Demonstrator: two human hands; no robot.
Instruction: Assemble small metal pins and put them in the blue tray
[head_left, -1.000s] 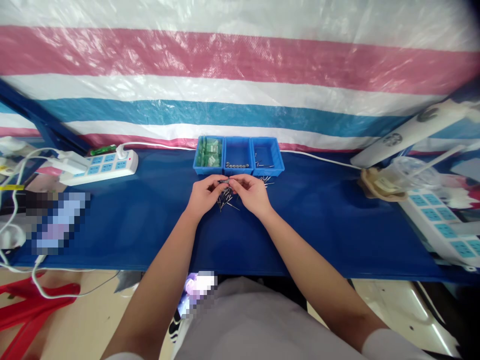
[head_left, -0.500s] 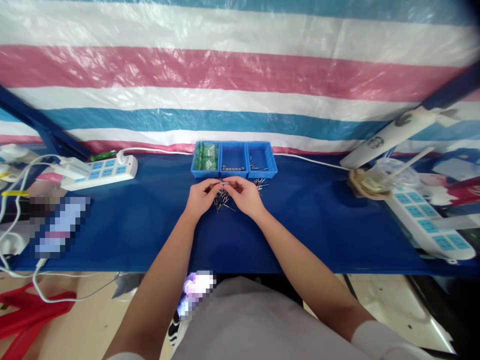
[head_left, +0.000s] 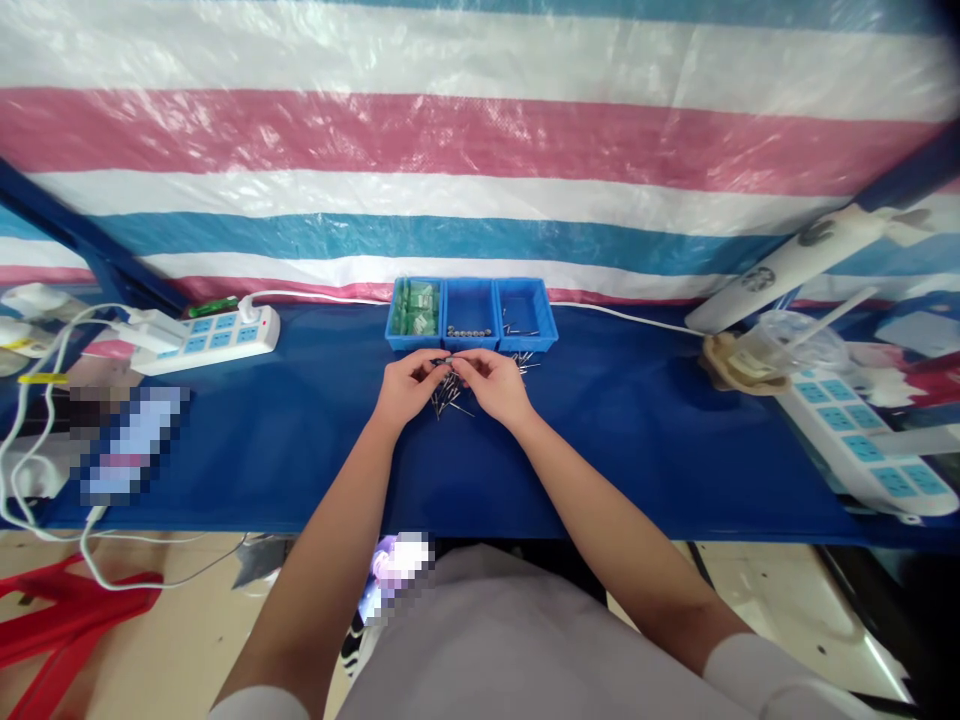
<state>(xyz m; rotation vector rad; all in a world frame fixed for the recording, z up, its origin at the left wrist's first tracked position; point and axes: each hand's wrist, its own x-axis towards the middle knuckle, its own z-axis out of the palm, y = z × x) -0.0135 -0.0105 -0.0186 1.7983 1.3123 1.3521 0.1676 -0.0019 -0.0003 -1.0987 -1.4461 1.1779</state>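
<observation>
My left hand [head_left: 405,390] and my right hand [head_left: 496,387] meet fingertip to fingertip just in front of the blue bins. Both pinch a small grey metal part [head_left: 448,361]; its exact kind is too small to make out. Beneath and between the hands lies a loose pile of thin metal pins or screws [head_left: 450,396], partly hidden by the fingers. More of these pins [head_left: 528,362] stick out beyond my right hand. Behind stand the left bin with green packets [head_left: 417,310], the middle bin with a row of small round metal pieces [head_left: 469,332], and the right bin with a few thin pins [head_left: 519,329].
A white power strip [head_left: 217,338] and a phone on a cable [head_left: 131,445] lie on the left of the blue table [head_left: 637,460]. To the right are a clear plastic cup [head_left: 787,345], another power strip [head_left: 862,440] and a white cylinder [head_left: 787,265]. Striped sheeting [head_left: 480,140] hangs behind.
The fingers of both hands have shifted slightly around the small metal part, which remains pinched between them. The whole view has moved a little; the bins and pile look the same.
</observation>
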